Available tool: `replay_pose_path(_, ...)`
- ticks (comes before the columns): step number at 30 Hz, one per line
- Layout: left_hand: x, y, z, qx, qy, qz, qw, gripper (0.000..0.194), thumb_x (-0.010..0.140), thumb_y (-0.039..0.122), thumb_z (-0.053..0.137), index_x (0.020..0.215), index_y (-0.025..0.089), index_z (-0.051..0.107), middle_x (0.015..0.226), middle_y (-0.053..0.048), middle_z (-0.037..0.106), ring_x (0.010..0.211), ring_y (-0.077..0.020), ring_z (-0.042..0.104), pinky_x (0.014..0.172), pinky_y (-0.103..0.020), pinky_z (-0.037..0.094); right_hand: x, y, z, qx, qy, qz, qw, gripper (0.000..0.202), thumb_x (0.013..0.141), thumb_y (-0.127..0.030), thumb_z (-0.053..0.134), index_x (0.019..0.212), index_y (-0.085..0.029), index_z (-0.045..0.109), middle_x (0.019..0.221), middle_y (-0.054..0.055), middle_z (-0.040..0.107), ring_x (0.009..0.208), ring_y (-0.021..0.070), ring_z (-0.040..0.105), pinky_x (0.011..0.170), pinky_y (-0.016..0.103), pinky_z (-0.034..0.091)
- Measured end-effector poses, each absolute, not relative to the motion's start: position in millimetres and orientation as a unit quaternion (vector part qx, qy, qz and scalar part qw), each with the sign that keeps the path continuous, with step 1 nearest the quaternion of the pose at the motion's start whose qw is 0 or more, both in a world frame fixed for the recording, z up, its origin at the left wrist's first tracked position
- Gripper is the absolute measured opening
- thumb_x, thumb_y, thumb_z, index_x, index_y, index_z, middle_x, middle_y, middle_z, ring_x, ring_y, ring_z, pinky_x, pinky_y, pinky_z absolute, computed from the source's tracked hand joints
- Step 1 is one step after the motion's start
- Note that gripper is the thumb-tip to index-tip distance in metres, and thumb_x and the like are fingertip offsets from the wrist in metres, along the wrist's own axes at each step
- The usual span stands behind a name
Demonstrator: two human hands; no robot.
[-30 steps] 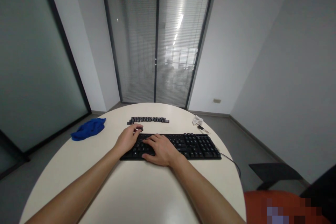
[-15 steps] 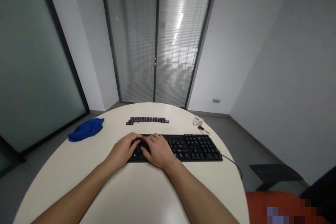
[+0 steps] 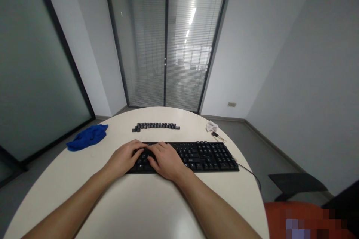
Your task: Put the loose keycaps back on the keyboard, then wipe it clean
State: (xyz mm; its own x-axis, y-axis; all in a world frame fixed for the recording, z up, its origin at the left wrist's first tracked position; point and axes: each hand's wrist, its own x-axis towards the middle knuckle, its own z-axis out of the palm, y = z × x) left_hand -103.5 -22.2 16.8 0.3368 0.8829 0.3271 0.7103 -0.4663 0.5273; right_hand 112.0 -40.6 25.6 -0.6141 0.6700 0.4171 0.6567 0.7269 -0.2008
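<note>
A black keyboard (image 3: 196, 157) lies across the table, with its left part covered by both my hands. My left hand (image 3: 126, 157) rests over the keyboard's left end, its fingers bent toward the upper keys and its thumb a little apart from them. Right beside it, my right hand (image 3: 166, 160) lies over the keys, thumb spread from the index finger. The fingertips of both hands come together near the upper left keys. Nothing shows in either hand, though some fingertips are hidden. Behind the keyboard, several loose black keycaps (image 3: 156, 125) stand in rows.
A blue cloth (image 3: 88, 137) lies at the left edge of the round white table (image 3: 146, 205). White crumpled tissue (image 3: 212, 126) and a small dark-headed tool (image 3: 217, 136) are at the right edge. The keyboard's cable (image 3: 251, 171) hangs over that side, near a red chair (image 3: 280, 214).
The view has shifted slightly. Both hands have moved a little to the left along the keyboard, and more keys show under them. The loose keycaps keep their arrangement.
</note>
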Motion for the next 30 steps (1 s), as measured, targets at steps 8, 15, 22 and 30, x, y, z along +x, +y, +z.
replay_pose_path(8, -108, -24, 18, 0.791, 0.512, 0.293, 0.162, 0.029, 0.088, 0.039, 0.055, 0.109, 0.024, 0.07, 0.111, -0.005, 0.074, 0.102, -0.0246, 0.068, 0.096, -0.037, 0.051, 112, -41, 27, -0.35, -0.906, 0.03, 0.237, 0.033, 0.099, -0.027, 0.052, 0.131, -0.021, 0.055, 0.126, 0.006, 0.066, 0.115, 0.0224, 0.055, 0.094, 0.037, 0.042)
replay_pose_path(15, -114, -21, 22, 0.786, 0.503, 0.303, 0.193, 0.029, 0.088, 0.041, 0.056, 0.104, 0.024, 0.073, 0.108, -0.006, 0.075, 0.102, -0.0258, 0.068, 0.095, -0.038, 0.053, 113, -40, 26, -0.368, -0.898, 0.04, 0.239, 0.032, 0.099, -0.029, 0.052, 0.129, -0.021, 0.058, 0.127, 0.006, 0.066, 0.115, 0.022, 0.055, 0.096, 0.037, 0.041)
replay_pose_path(22, -122, -15, 21, 0.763, 0.492, 0.328, 0.26, 0.031, 0.09, 0.041, 0.055, 0.106, 0.023, 0.073, 0.112, -0.006, 0.074, 0.107, -0.0248, 0.067, 0.1, -0.039, 0.05, 113, -39, 23, -0.396, -0.883, 0.051, 0.247, 0.034, 0.098, -0.031, 0.053, 0.128, -0.017, 0.059, 0.122, 0.009, 0.067, 0.115, 0.0235, 0.055, 0.098, 0.038, 0.04)
replay_pose_path(30, -121, -9, 13, 0.74, 0.487, 0.34, 0.315, 0.028, 0.085, 0.04, 0.06, 0.102, 0.021, 0.073, 0.107, -0.006, 0.076, 0.103, -0.0253, 0.068, 0.098, -0.041, 0.05, 113, -40, 24, -0.406, -0.879, 0.052, 0.246, 0.031, 0.097, -0.031, 0.053, 0.124, -0.018, 0.063, 0.121, 0.008, 0.067, 0.113, 0.0234, 0.055, 0.098, 0.038, 0.04)
